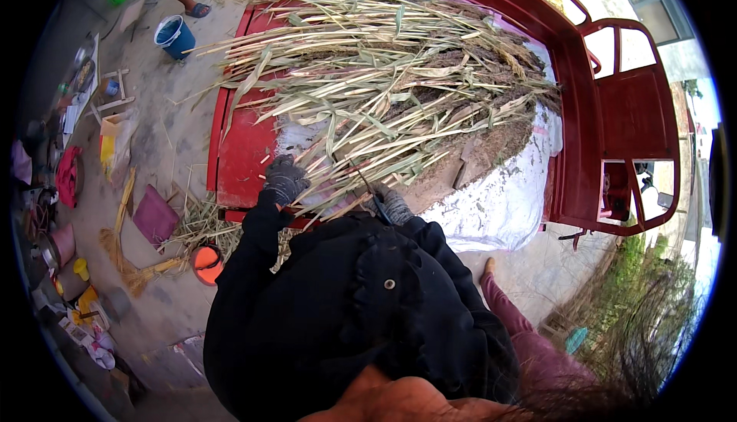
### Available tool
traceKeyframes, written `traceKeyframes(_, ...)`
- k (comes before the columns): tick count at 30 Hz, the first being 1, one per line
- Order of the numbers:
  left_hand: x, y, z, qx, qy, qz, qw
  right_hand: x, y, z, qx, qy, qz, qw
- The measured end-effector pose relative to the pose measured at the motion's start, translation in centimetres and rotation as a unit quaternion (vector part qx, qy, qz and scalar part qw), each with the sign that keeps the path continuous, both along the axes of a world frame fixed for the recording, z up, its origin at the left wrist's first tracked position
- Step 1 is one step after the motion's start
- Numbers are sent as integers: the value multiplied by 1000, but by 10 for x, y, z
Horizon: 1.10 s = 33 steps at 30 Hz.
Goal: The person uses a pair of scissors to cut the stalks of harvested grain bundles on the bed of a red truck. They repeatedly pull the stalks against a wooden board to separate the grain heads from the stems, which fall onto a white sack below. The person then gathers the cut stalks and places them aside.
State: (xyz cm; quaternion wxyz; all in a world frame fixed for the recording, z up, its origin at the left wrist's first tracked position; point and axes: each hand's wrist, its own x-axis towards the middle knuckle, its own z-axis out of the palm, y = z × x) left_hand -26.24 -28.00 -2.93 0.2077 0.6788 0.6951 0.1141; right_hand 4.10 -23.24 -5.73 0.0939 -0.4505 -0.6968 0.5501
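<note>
From afar, I see my grey-gloved left hand (pixel 285 181) at the long, pale, dry stalks (pixel 391 77), finger closure unclear; my grey-gloved right hand's (pixel 393 206) fingers grip a thin, dark, curved tool (pixel 362 180). Beyond the fingers, much seems left; left of them, loose straw (pixel 201 224) lies discarded.

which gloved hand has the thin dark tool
The right hand, gloved in lighter grey: the thin dark tool angles up from it over the stalks. The left hand, gloved in darker grey, is by the stalk ends, no tool visible.
</note>
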Motion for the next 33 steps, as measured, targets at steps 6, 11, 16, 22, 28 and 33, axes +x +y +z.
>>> traceKeyframes(6,14,-2,-45,-61,-111,-134,983,12,0,-33,37,-56,-27,997)
traceKeyframes(11,-21,-7,-53,57,-93,21,994,11,-1,-5,20,-130,-2,991)
traceKeyframes(16,-41,10,-6,9,61,113,992,21,-6,-32,52,-114,-30,992)
traceKeyframes(22,-59,-24,-12,-10,-82,185,979,14,-10,-18,15,-42,-39,998)
traceKeyframes(28,-122,-102,-81,-17,-360,246,900,8,-9,-8,-21,-34,6,999)
traceKeyframes(33,-120,-111,-83,-14,-303,189,934,-21,2,9,60,-34,139,988)
